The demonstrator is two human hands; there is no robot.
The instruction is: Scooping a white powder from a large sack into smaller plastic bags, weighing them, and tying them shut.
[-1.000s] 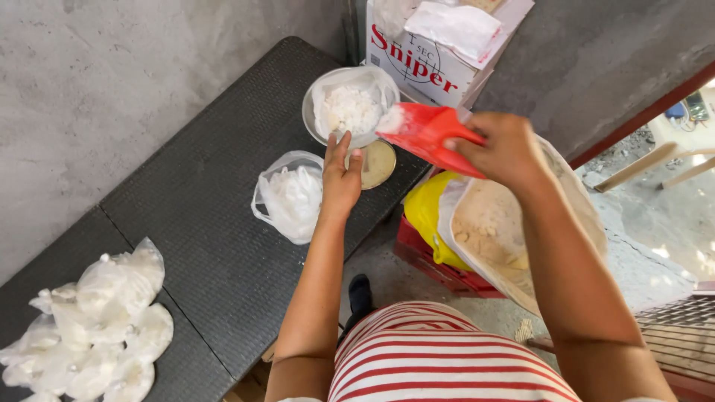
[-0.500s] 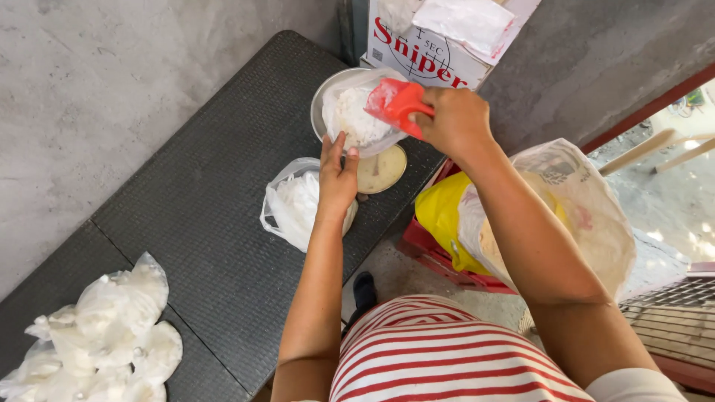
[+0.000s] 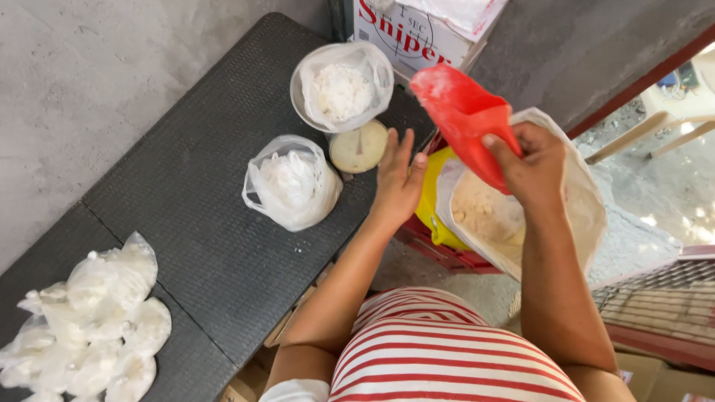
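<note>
R hand [image 3: 532, 160] grip pinches red scoop [image 3: 463, 112] over open sack [image 3: 514, 216] (powder inside); L hand [image 3: 397, 182] spread by scale dial [image 3: 358, 147].

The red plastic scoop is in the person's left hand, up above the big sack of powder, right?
Not quite. The red plastic scoop is in the person's right hand, not the left. The head view shows the left hand open and empty beside the round scale dial on the black table. The scoop is indeed up above the big sack of powder.
</note>
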